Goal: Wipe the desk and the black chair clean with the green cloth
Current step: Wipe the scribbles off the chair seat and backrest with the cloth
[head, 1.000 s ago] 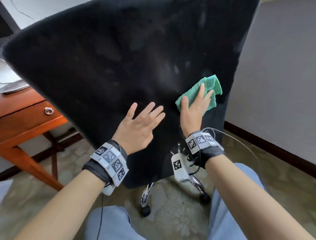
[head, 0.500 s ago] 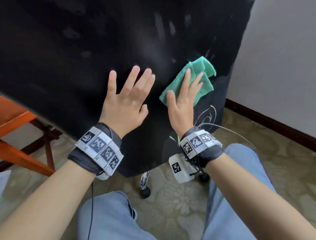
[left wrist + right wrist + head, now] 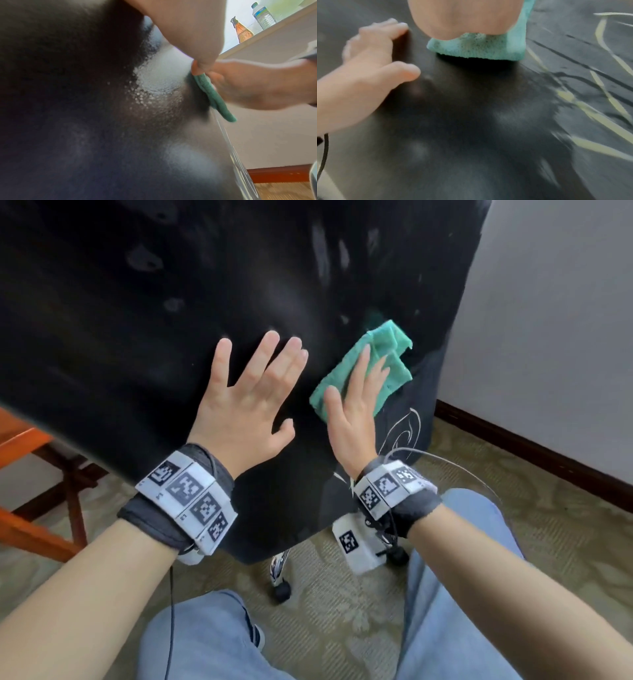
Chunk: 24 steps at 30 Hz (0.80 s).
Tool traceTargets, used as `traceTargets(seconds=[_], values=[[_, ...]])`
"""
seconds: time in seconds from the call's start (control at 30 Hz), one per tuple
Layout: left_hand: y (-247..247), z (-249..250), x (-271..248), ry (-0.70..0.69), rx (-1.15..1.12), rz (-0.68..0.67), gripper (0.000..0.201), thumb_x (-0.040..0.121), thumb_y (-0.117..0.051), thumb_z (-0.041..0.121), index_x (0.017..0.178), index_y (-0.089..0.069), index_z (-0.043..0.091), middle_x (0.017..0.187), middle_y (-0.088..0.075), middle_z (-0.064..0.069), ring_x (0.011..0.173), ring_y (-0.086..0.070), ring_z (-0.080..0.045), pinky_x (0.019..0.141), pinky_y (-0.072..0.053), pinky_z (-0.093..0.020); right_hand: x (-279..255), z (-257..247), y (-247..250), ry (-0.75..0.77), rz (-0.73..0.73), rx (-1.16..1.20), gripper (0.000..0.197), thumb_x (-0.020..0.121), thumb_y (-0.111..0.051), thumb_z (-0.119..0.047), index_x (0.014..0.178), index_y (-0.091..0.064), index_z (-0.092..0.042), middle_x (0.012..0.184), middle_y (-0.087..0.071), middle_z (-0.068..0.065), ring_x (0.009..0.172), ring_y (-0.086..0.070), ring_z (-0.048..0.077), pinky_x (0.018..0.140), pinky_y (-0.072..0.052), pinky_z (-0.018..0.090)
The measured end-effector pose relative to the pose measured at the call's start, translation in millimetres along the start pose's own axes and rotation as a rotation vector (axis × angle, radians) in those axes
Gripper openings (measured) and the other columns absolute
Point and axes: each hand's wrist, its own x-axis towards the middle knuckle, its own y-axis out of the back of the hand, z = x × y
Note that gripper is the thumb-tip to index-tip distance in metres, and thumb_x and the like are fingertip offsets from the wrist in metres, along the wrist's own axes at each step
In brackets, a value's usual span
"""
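Observation:
The black chair (image 3: 171, 302) fills most of the head view, its back panel marked with pale smudges. My right hand (image 3: 356, 402) lies flat on the folded green cloth (image 3: 394, 347) and presses it against the chair's right side, fingers straight. My left hand (image 3: 246, 398) rests flat on the chair just left of the cloth, fingers spread. The right wrist view shows the cloth (image 3: 479, 48) under my palm and the left hand (image 3: 368, 65) beside it. In the left wrist view the cloth (image 3: 214, 97) is seen edge-on between my right hand (image 3: 257, 86) and the chair (image 3: 68, 94).
An orange-brown wooden desk leg (image 3: 30, 525) stands at the left. The chair's chrome base and castors (image 3: 281, 590) sit on the patterned carpet near my knees (image 3: 212, 638). A white wall with dark skirting (image 3: 534, 446) runs at the right. Bottles (image 3: 241, 31) stand on a ledge.
The view has closed in on the chair. My right hand slid the cloth a little left and down across the panel. My left hand moved up and flattened against the chair.

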Motion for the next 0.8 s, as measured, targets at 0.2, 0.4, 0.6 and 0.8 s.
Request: traceTargets(seconds=[0.2,0.4,0.6,0.8], values=[[-3.1,-10.2,0.3,-0.022,0.05,-0.013,0.082,0.083,-0.044,0.046,0.152,-0.016,0.013,0.154,-0.012,-0.002,0.14,-0.012,-0.02,0.112,0.009,-0.052,88.9,-21.3,45.8,0.052,0.265,0.011,0.058,0.097,-0.032,-0.014,0.151,-0.009,-0.009,0.158,0.0,0.013,0.146,0.008,0.027,0.117,0.007,0.033],[1.2,-4.8,3.7,-0.01,-0.007,-0.048,0.087,0.081,-0.047,0.049,0.152,-0.013,0.011,0.155,-0.011,-0.003,0.141,-0.008,-0.021,0.112,0.013,-0.051,53.5,8.4,24.7,-0.209,0.238,0.064,0.059,0.101,-0.031,-0.018,0.151,0.001,-0.011,0.159,0.005,0.008,0.146,0.007,0.021,0.116,0.007,0.027],[4.2,-11.0,-0.7,-0.025,-0.064,-0.089,0.092,0.08,-0.054,0.046,0.153,-0.01,0.011,0.156,-0.006,-0.003,0.142,-0.007,-0.021,0.112,0.018,-0.048,-0.8,1.9,-6.6,0.029,-0.047,-0.067,0.071,0.098,-0.04,-0.025,0.149,0.007,-0.016,0.157,0.016,0.01,0.141,0.026,0.021,0.113,0.013,0.031],[1.9,-12.9,0.5,-0.022,-0.07,-0.075,0.087,0.079,-0.055,0.043,0.152,-0.018,0.012,0.155,-0.013,-0.002,0.141,-0.014,-0.02,0.114,0.014,-0.046,102.4,-25.2,61.9,0.007,0.224,0.023,0.063,0.098,-0.036,-0.021,0.151,-0.004,-0.009,0.159,0.002,0.011,0.146,0.007,0.024,0.115,0.004,0.029]])
